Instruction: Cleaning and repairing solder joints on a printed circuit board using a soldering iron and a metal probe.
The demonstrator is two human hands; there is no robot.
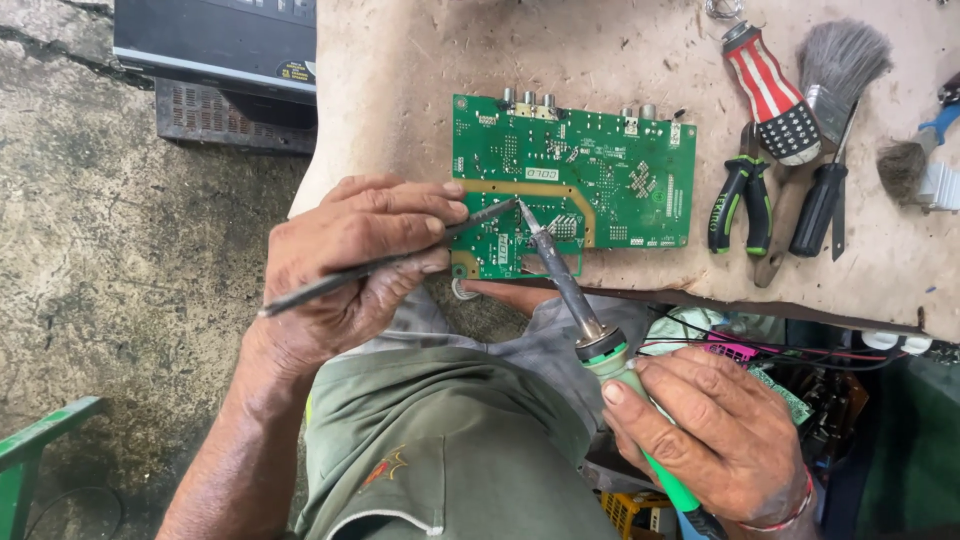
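A green circuit board (pixel 590 170) lies at the near edge of a worn wooden bench (pixel 400 80). My left hand (pixel 345 265) pinches a thin dark metal rod (pixel 400 258) whose tip rests on the board's lower left area. My right hand (pixel 715 435) grips the green handle of a soldering iron (pixel 570 290). The iron's tip meets the rod's tip on the board.
Right of the board lie green-handled pliers (pixel 742 205), a dark screwdriver (pixel 818 205), a red-and-white striped screwdriver (pixel 770 95) and a grey brush (pixel 835 65). A black device (pixel 215 40) sits at top left. Wires and parts lie under the bench at right. Concrete floor at left.
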